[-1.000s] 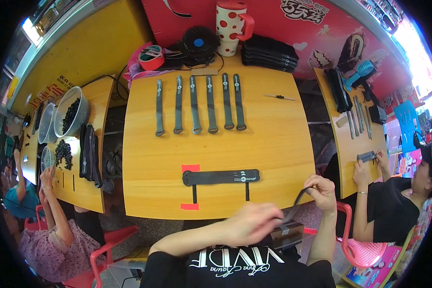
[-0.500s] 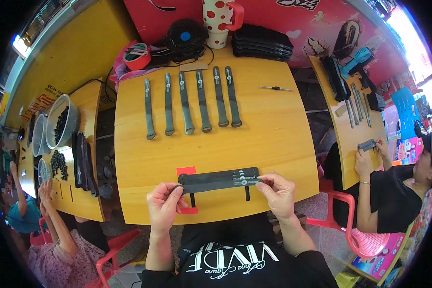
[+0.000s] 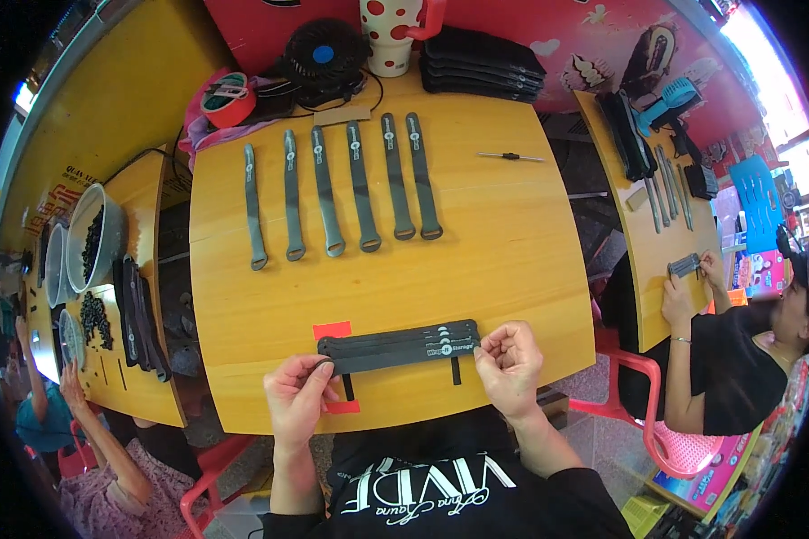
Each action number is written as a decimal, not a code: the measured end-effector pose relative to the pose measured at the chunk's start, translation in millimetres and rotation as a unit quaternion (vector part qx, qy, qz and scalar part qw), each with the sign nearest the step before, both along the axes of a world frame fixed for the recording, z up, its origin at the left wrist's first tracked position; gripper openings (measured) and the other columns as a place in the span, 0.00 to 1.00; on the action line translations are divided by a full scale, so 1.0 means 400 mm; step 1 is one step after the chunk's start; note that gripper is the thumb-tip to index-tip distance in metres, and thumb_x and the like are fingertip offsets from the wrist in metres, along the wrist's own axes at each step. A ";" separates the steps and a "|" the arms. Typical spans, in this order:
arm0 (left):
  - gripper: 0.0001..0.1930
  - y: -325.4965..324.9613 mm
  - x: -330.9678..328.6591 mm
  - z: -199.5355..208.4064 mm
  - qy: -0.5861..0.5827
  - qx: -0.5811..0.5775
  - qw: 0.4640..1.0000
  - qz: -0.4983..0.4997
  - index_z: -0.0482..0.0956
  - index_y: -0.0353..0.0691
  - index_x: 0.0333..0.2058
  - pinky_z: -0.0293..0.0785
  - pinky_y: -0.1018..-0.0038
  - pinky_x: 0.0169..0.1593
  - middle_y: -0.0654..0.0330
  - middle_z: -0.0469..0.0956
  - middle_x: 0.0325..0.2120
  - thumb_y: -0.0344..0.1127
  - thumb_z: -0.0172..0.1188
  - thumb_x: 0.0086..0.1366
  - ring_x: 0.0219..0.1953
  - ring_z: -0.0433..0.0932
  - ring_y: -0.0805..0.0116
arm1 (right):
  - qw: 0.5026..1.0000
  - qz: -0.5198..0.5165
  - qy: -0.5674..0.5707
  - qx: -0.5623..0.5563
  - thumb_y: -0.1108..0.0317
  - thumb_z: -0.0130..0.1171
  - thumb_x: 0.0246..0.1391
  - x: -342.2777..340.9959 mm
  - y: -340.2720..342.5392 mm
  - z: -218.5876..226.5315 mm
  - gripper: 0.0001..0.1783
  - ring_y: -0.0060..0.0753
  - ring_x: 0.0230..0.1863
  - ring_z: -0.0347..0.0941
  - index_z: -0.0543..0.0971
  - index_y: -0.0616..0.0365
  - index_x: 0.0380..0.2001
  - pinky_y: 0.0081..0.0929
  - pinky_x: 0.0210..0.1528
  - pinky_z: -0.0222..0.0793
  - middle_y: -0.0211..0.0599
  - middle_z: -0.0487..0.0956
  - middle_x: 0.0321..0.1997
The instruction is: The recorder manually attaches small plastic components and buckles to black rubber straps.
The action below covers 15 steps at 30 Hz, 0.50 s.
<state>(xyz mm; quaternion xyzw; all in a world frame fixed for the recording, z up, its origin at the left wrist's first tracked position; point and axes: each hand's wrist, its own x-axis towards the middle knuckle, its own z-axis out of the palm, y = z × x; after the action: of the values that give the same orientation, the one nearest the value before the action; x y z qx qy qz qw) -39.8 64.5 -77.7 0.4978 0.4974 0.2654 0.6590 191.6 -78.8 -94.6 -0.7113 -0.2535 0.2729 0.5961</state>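
Observation:
A stack of dark grey hook-and-loop straps (image 3: pixel 395 337) lies across the near part of the table, printed in white toward its right end. My left hand (image 3: pixel 295 395) pinches the left end of the nearest strap (image 3: pixel 382 359) between thumb and fingers. At the other end, my right hand (image 3: pixel 511 366) is closed, with thumb and forefinger at the strap's tip. Two short black strips (image 3: pixel 457 371) stick out below the stack. Red tape (image 3: pixel 332 329) marks the table above its left end, and another red piece (image 3: pixel 342 407) lies near my left hand.
Several loose straps (image 3: pixel 360 189) lie in a row farther up the table (image 3: pixel 503 242). A thin metal tool (image 3: pixel 511 156) lies right of them. Behind stand a black fan (image 3: pixel 322 52), a dotted tumbler (image 3: pixel 390 40) and piled black straps (image 3: pixel 481 67). Co-workers sit at side tables.
The nearest strap has come down a little against the stack, its right end now at my right fingertips. The whole view has shifted slightly, so the table appears farther left.

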 end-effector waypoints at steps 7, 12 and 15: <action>0.04 0.001 0.008 0.002 0.012 0.002 1.000 0.006 0.80 0.29 0.36 0.65 0.86 0.17 0.57 0.81 0.23 0.23 0.59 0.64 0.16 0.75 0.79 | 1.000 0.005 -0.029 -0.009 0.90 0.57 0.47 0.002 -0.001 -0.015 0.15 0.11 0.26 0.67 0.68 0.60 0.33 0.10 0.26 0.62 0.29 0.72 0.28; 0.04 0.001 0.012 0.002 0.017 -0.001 1.000 0.010 0.80 0.29 0.35 0.65 0.86 0.17 0.57 0.81 0.23 0.23 0.59 0.63 0.16 0.75 0.79 | 0.997 0.007 -0.081 -0.013 0.89 0.57 0.47 0.001 0.003 -0.010 0.14 0.09 0.23 0.66 0.68 0.60 0.31 0.10 0.22 0.59 0.27 0.72 0.25; 0.04 0.001 0.012 0.001 0.019 0.004 1.000 0.007 0.80 0.29 0.35 0.64 0.86 0.17 0.57 0.81 0.23 0.23 0.59 0.63 0.16 0.75 0.79 | 0.995 0.005 -0.095 -0.008 0.89 0.58 0.47 -0.001 0.003 -0.009 0.13 0.09 0.22 0.66 0.68 0.60 0.30 0.09 0.21 0.59 0.26 0.72 0.25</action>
<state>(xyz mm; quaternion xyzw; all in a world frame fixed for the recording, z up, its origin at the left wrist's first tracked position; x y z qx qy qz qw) -34.9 64.7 -77.2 0.5021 0.5125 0.2624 0.6453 191.1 -77.5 -98.4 -0.7377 -0.3096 0.2093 0.5622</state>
